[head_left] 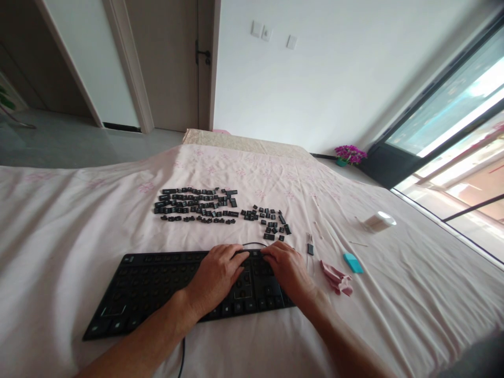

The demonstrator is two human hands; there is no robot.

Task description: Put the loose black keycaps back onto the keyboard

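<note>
Under both hands (252, 270) lies the keyboard (149, 289), apparently touched.

We see a black keyboard (157, 286) lying flat on the pink bed sheet (59, 220), slightly askew, most of its keycaps removed so the bare switch sockets show. The loose black keycaps (197, 205) lie in rough rows on the sheet beyond it, well apart from it.

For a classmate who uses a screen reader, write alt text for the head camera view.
Two bare hands, the left hand and right hand, rest on the right end of a black keyboard stripped of most keycaps, on a pale pink sheet. Removed keycaps lie in rows beyond it; a pink cloth and blue block lie to the right.
</note>
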